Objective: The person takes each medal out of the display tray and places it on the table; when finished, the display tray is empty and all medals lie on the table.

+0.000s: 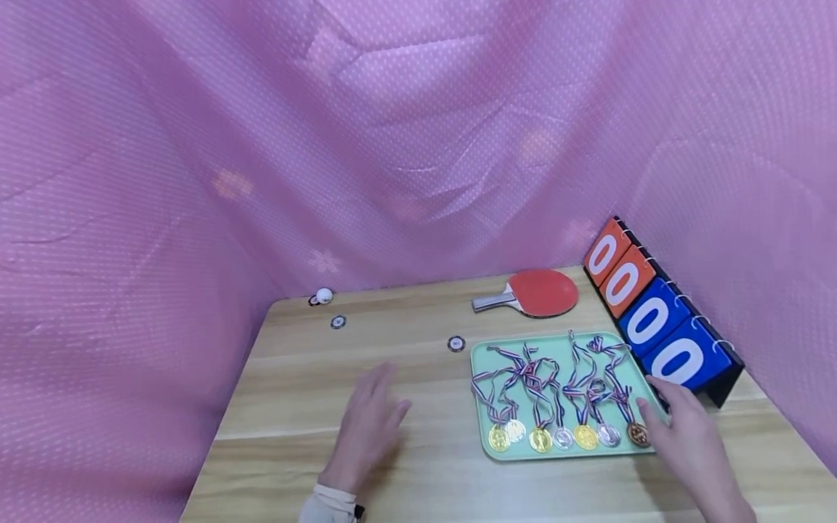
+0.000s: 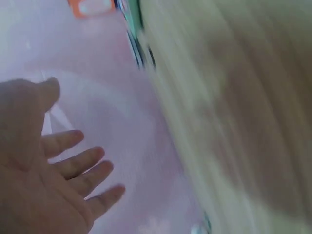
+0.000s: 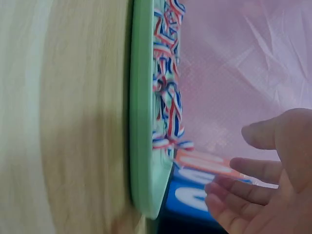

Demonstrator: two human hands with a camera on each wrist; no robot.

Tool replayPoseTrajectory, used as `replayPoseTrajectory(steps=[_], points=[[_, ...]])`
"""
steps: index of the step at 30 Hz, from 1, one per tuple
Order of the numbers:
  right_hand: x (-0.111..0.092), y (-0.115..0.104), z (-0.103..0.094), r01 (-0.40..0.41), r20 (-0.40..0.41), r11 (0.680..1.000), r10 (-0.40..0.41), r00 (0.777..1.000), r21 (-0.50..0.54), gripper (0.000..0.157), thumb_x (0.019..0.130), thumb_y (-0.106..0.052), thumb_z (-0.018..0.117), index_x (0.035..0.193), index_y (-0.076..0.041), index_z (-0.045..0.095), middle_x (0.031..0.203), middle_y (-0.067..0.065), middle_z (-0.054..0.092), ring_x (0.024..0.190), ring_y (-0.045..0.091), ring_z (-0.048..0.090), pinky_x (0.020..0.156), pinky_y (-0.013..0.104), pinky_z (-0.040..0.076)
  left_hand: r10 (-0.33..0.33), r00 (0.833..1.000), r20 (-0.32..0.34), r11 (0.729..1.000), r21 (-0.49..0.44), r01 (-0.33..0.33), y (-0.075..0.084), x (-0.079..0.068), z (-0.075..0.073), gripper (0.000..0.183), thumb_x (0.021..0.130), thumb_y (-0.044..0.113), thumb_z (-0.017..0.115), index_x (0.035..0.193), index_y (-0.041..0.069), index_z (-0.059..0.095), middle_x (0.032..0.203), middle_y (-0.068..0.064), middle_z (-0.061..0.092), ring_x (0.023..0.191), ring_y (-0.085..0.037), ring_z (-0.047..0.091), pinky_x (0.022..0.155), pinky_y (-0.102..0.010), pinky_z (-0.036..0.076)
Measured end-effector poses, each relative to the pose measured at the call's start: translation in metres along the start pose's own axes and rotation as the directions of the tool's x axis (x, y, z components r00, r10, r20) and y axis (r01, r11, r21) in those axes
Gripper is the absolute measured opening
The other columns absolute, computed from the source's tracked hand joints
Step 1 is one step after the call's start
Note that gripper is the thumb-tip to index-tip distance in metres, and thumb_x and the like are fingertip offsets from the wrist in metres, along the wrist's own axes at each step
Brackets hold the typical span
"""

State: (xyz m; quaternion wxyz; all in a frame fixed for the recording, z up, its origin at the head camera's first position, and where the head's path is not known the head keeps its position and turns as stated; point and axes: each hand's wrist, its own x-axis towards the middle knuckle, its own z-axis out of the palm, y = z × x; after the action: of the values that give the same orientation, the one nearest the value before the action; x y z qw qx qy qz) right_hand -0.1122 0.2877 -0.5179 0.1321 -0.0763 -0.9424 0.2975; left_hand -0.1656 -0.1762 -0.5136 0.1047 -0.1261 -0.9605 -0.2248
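My left hand (image 1: 366,428) is over the wooden table, left of the tray, its fingers extended and holding nothing. In the left wrist view its palm and spread fingers (image 2: 80,168) show plainly. A pale green tray (image 1: 516,457) carries several medals, such as a gold medal (image 1: 540,440), a silver medal (image 1: 609,435) and a bronze medal (image 1: 637,434), lined up along the near side. Their striped ribbons (image 1: 530,370) lie tangled behind them. At the tray's right end, close to the bronze medal, my right hand (image 1: 686,436) has its fingers loosely bent with nothing in them.
A red table tennis paddle (image 1: 543,293) lies behind the tray. To the right stands a flip scoreboard (image 1: 647,319) showing zeros. Round chips (image 1: 456,343) and a white ball (image 1: 324,296) are farther left on the table (image 1: 288,392). Pink cloth (image 1: 405,145) hangs around it.
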Motion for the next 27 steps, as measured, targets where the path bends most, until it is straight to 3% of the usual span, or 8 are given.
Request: replayPoseTrajectory(steps=[2, 4, 6, 8, 14, 19, 24, 27], points=[[0.000, 0.005, -0.003, 0.009, -0.060, 1.000, -0.009, 0.998, 0.002, 0.046, 0.095, -0.023, 0.061, 0.133, 0.003, 0.053, 0.126, 0.032, 0.055, 0.105, 0.045, 0.059, 0.084, 0.051, 0.049, 0.035, 0.999, 0.006, 0.999, -0.026, -0.035, 0.015, -0.001, 0.009, 0.061, 0.092, 0.043, 0.064, 0.145, 0.020, 0.044, 0.148, -0.003, 0.048, 0.137, -0.021, 0.045, 0.113, -0.043, 0.038], [0.001, 0.012, -0.005, 0.017, -0.111, 1.000, -0.017, 0.994, -0.003, 0.039, 0.092, -0.018, 0.064, 0.124, 0.003, 0.060, 0.116, 0.028, 0.060, 0.088, 0.016, 0.065, 0.074, 0.033, 0.049, 0.084, 0.996, 0.029, 0.995, -0.051, -0.083, 0.030, -0.003, 0.018, 0.054, 0.090, 0.042, 0.066, 0.137, 0.019, 0.052, 0.139, -0.001, 0.056, 0.129, -0.019, 0.053, 0.107, -0.040, 0.045], [0.000, 0.018, -0.008, 0.009, -0.133, 1.000, -0.009, 0.991, -0.004, 0.033, 0.090, -0.015, 0.064, 0.118, 0.003, 0.064, 0.108, 0.024, 0.064, 0.078, -0.009, 0.055, 0.065, 0.020, 0.043, 0.108, 0.991, 0.075, 0.992, -0.073, -0.102, 0.044, -0.005, 0.028, 0.048, 0.089, 0.042, 0.067, 0.132, 0.022, 0.057, 0.132, 0.003, 0.060, 0.121, -0.015, 0.057, 0.102, -0.038, 0.049], [-0.002, 0.025, -0.009, -0.024, -0.121, 1.000, 0.023, 0.992, -0.003, 0.030, 0.091, -0.015, 0.063, 0.114, 0.003, 0.066, 0.103, 0.023, 0.066, 0.074, -0.022, 0.041, 0.059, 0.014, 0.039, 0.144, 0.983, 0.117, 0.987, -0.085, -0.134, 0.056, -0.007, 0.036, 0.043, 0.089, 0.041, 0.067, 0.127, 0.022, 0.059, 0.125, 0.006, 0.062, 0.114, -0.013, 0.059, 0.097, -0.036, 0.051], [-0.007, 0.036, -0.010, -0.120, -0.032, 0.993, 0.119, 0.992, -0.017, 0.032, 0.093, -0.021, 0.060, 0.114, 0.002, 0.067, 0.099, 0.022, 0.071, 0.071, -0.013, 0.047, 0.058, 0.019, 0.039, 0.180, 0.965, 0.192, 0.983, -0.073, -0.169, 0.084, -0.008, 0.059, 0.034, 0.088, 0.038, 0.069, 0.118, 0.023, 0.065, 0.111, 0.008, 0.065, 0.101, -0.008, 0.059, 0.088, -0.028, 0.052], [-0.011, 0.043, -0.006, -0.159, 0.026, 0.987, 0.160, 0.987, -0.034, 0.030, 0.095, -0.021, 0.057, 0.114, 0.000, 0.068, 0.098, 0.020, 0.073, 0.075, 0.000, 0.057, 0.063, 0.028, 0.040, 0.117, 0.960, 0.254, 0.993, -0.045, -0.109, 0.102, -0.002, 0.071, 0.031, 0.087, 0.042, 0.068, 0.112, 0.022, 0.068, 0.105, 0.008, 0.064, 0.094, -0.006, 0.057, 0.081, -0.024, 0.050], [-0.010, 0.050, -0.002, -0.169, 0.048, 0.986, 0.170, 0.984, -0.015, 0.032, 0.096, -0.024, 0.056, 0.115, -0.001, 0.068, 0.097, 0.019, 0.073, 0.069, -0.019, 0.043, 0.059, 0.021, 0.037, 0.015, 0.968, 0.251, 1.000, 0.005, -0.017, 0.112, 0.004, 0.083, 0.034, 0.086, 0.045, 0.070, 0.106, 0.017, 0.070, 0.090, 0.008, 0.058, 0.078, -0.005, 0.048, 0.063, -0.019, 0.042], [-0.010, 0.054, 0.000, -0.172, 0.054, 0.985, 0.172, 0.984, 0.000, 0.034, 0.096, -0.025, 0.057, 0.115, 0.000, 0.067, 0.095, 0.019, 0.073, 0.067, -0.022, 0.040, 0.058, 0.019, 0.037, -0.023, 0.967, 0.255, 0.999, 0.051, 0.010, 0.115, 0.007, 0.091, 0.036, 0.086, 0.046, 0.069, 0.104, 0.014, 0.070, 0.084, 0.007, 0.053, 0.073, -0.006, 0.045, 0.058, -0.019, 0.037]])
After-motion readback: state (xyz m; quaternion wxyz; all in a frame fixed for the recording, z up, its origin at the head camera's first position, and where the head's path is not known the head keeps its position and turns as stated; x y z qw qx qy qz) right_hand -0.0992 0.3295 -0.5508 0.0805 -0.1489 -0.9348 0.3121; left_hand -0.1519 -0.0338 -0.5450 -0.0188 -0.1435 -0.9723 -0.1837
